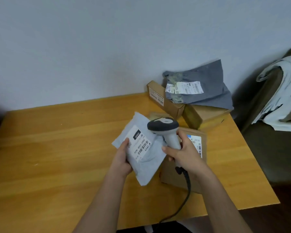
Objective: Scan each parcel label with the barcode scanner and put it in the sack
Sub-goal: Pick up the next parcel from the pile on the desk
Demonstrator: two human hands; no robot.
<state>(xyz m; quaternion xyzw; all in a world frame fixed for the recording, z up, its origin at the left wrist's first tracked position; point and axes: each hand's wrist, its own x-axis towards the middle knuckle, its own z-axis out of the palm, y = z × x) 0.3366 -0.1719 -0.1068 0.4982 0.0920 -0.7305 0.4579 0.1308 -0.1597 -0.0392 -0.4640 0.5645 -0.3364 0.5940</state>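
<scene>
Pale grey wall is filling the background above the wooden surface (57, 148), which is carrying the parcels in its far right corner. I am seeing the left hand (123, 158) gripping the white parcel (141, 148) by its near left edge, thumb on top beside the label (140, 143), tilting the printed face upward, I judge so the barcode is facing the reader. The right hand (183, 152) is wrapping its fingers round the grip of the barcode scanner (165, 130), whose dark head is hanging just above the parcel's upper right corner, angled down toward the label; its cable is trailing off the near edge. Under that hand a flat brown parcel (191, 165) is lying label up, seemingly waiting its turn. Farther back, two cardboard boxes (166, 101) are sitting side by side with a grey mailer bag (203, 84) resting across them. Off to the right, a pale cloth (282, 91) is draping over something olive; whether that is the sack, I cannot tell.
</scene>
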